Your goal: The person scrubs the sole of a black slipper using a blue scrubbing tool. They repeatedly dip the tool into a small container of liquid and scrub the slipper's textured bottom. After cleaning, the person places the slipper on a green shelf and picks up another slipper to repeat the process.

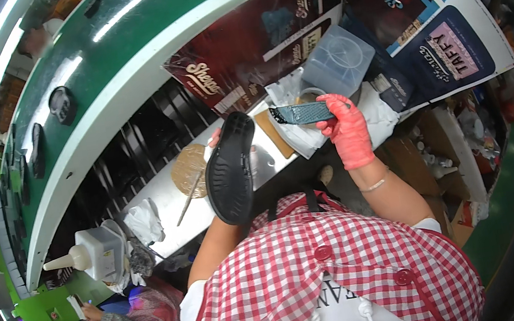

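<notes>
One black shoe sole (pixel 230 171) was held above the worktop (pixel 171 212) in the left hand's (pixel 215 138) fingers; the pink-gloved right hand (pixel 348 132) pinched a blue-grey, black-ended piece (pixel 306 113).

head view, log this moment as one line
left hand: holds black shoe sole | pink-gloved right hand: holds black-ended blue-grey tool | nearby: clear plastic tub
</notes>
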`<state>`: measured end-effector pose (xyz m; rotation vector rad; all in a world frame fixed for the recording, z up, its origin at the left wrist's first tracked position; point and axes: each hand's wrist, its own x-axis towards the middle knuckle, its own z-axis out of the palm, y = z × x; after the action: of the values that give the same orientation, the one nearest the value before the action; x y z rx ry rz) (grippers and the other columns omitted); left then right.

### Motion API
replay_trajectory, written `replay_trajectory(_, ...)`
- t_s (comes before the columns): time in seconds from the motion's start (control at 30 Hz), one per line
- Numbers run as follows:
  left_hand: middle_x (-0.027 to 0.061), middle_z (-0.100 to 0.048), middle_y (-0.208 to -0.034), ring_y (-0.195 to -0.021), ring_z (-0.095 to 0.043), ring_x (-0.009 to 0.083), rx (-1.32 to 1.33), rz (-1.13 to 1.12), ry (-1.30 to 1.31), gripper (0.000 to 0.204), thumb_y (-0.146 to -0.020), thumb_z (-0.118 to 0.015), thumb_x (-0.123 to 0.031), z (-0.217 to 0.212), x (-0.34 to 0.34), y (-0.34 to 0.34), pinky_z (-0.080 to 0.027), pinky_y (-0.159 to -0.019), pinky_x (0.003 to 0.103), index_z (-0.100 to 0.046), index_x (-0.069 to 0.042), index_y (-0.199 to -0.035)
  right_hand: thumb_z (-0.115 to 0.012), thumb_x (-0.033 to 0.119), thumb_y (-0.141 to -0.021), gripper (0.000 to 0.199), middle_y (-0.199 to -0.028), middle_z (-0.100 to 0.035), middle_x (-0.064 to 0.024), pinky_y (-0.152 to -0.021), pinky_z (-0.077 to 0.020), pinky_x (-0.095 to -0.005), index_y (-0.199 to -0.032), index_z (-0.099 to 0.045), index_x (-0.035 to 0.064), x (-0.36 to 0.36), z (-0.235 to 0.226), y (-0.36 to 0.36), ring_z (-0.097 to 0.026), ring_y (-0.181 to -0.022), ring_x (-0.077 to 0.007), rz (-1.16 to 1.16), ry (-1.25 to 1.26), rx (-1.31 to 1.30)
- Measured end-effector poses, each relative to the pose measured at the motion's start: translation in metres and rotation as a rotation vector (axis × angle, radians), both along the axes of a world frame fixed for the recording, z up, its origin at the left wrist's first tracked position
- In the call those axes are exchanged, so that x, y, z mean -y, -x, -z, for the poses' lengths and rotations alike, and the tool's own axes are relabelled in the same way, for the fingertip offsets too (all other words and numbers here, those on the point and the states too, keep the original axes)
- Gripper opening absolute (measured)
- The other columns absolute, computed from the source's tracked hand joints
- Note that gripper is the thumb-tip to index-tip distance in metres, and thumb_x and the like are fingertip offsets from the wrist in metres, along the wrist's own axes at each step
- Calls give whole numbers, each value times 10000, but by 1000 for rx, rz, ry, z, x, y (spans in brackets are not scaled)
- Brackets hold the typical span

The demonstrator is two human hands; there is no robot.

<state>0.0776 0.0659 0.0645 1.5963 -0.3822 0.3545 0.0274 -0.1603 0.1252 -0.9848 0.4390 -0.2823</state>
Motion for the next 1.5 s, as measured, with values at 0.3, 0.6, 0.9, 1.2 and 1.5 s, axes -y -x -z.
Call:
replay_trajectory(0.3,120,-537,-1106,-888,-600,195,-483,316,927,403,-861,-538,-165,-77,17,-20,-514,-773,301,-418,-49,-1228,-505,223,-930,243,-728,-636,-85,-510,-457,-205,-1035,-594,23,-71,-111,26,-590,-579,-109,-306,129,126)
replay_trajectory(0.6,127,-605,-915,-707,-624,238,-719,418,1048,373,-864,-495,-284,-116,18,-26,-553,-631,339,-428,-62,-1156,-495,102,-920,202,-928,-641,-85,-555,-508,-199,-1048,-609,-4,-73,-110,36,-641,-705,-121,-342,68,179)
replay_trajectory(0.9,167,-599,-929,-709,-624,283,-647,335,1023,367,-852,-490,-259,-125,22,-20,-556,-639,399,-422,-58,-1152,-507,92,-912,196,-922,-643,-82,-565,-505,-202,-1036,-617,-13,-76,-109,42,-633,-697,-111,-233,155,190)
replay_trajectory(1.2,137,-590,-1014,-790,-629,250,-512,332,924,422,-879,-486,-299,-119,25,-3,-550,-687,370,-406,-90,-1236,-521,104,-910,186,-884,-647,-82,-560,-516,-205,-1016,-621,-12,-69,-112,34,-638,-688,-111,-131,191,246)
replay_trajectory(1.5,128,-625,-964,-768,-636,240,-533,495,921,411,-844,-490,-336,-101,26,-16,-541,-721,362,-507,-51,-1139,-512,102,-911,178,-833,-646,-59,-563,-511,-194,-1009,-621,1,-55,-116,15,-625,-665,-90,-71,210,299)
